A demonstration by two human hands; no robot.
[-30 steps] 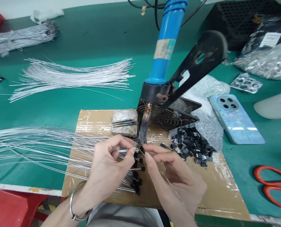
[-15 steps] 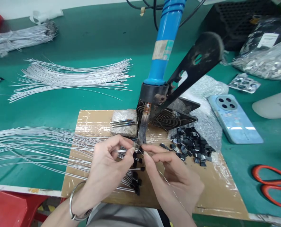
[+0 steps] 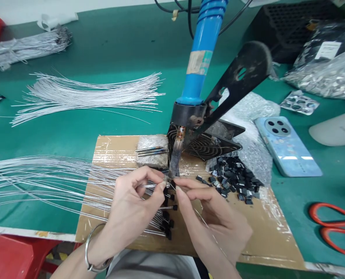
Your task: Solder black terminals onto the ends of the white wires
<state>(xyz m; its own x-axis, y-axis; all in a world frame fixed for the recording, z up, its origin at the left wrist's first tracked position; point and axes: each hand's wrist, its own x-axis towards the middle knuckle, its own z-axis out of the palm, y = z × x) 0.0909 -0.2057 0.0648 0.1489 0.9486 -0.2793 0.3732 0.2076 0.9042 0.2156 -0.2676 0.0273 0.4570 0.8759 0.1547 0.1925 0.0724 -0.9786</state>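
Observation:
A blue soldering iron (image 3: 194, 69) is clamped in a black metal stand (image 3: 239, 81), its tip pointing down. Just below the tip, my left hand (image 3: 140, 197) pinches the end of a white wire and a small part too tiny to make out. My right hand (image 3: 210, 217) holds a thin solder wire (image 3: 206, 223) between thumb and index finger, its end close to the tip. Beneath and beside my left hand lie white wires (image 3: 53, 166), several ending in small black connectors (image 3: 167, 224). A pile of black connector pieces (image 3: 238, 178) sits right of my hands.
Cardboard (image 3: 265, 232) covers the work area. A wire bundle (image 3: 88, 93) lies behind it. A fan (image 3: 207, 145) stands behind the tip. At right are a blue phone (image 3: 288, 147), red-handled scissors (image 3: 332, 224), a white bottle (image 3: 335, 128) and plastic bags (image 3: 326, 73).
My right hand has shifted very slightly to the right at its outer edge. Both hands keep their grips beneath the tip.

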